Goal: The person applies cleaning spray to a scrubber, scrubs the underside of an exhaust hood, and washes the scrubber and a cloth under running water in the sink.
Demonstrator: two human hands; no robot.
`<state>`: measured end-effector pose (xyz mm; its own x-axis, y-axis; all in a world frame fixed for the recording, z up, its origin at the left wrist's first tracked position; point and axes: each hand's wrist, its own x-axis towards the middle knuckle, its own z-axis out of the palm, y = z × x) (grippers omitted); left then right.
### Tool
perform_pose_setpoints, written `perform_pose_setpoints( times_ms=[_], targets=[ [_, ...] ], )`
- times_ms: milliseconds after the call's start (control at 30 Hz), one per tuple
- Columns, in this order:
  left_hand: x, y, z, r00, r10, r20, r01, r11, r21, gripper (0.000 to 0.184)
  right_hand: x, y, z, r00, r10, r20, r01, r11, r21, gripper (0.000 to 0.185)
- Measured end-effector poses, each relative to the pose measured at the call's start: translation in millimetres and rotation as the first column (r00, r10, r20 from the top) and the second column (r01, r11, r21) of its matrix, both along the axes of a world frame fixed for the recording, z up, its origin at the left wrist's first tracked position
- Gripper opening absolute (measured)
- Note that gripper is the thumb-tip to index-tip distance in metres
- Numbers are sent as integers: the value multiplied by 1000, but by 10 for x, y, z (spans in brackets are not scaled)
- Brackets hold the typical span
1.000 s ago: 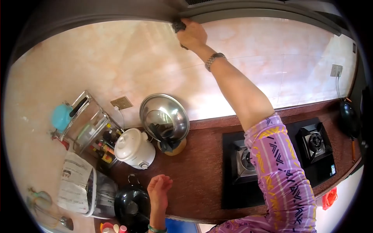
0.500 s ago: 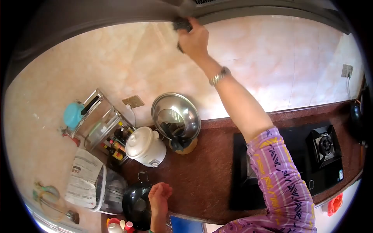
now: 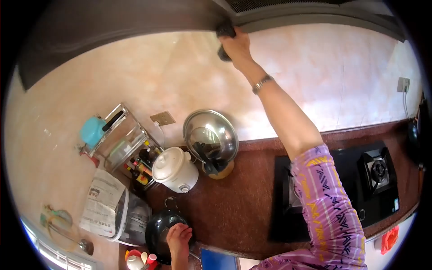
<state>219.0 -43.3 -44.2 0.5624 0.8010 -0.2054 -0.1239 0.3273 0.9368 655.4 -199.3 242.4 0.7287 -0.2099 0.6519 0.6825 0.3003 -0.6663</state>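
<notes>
Right hand (image 3: 238, 45): raised highest, closed around a dark textured cloth (image 3: 225, 30), fingers wrapped over its middle so that it shows above and below the grip.
Cloth: under the range hood (image 3: 310, 15), at its lower edge, up by the wall (image 3: 288, 58); the long axis runs roughly up and down the wall, across the fingers. Whether it presses on the wall or only the hood edge cannot be told.
Nearer hand: the right, with the cloth already in its grasp; the left is well apart, low toward the countertop's front edge.
Left hand (image 3: 178, 236): fingers loosely curled, nothing seen in them; whether the fingertips meet is unclear. It shows over the black wok (image 3: 157, 234); contact cannot be told.
Countertop (image 3: 234, 202): white electric cooker (image 3: 173, 168) toward the back edge; gas cooktop (image 3: 355, 200) below the raised right arm.
</notes>
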Motion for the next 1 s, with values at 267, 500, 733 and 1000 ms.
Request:
perform_pose_setpoints(
  times_ms=[267,500,733,1000],
  targets=[
    [344,-311,182,977,-212,34,209,976,60,16,-1082,-317,-1,863,15,506,42,994,-101,40],
    [323,-448,182,962,-264,76,254,960,116,15,-1890,-414,164,602,-322,731,375,922,97,48],
    [24,-345,101,988,-143,54,140,988,65,12,-594,-272,-33,903,-322,284,388,894,-222,36],
    [-85,-322,60,991,-87,98,82,995,52,12,-208,-37,-4,937,-322,137,346,913,-218,41]
  ],
)
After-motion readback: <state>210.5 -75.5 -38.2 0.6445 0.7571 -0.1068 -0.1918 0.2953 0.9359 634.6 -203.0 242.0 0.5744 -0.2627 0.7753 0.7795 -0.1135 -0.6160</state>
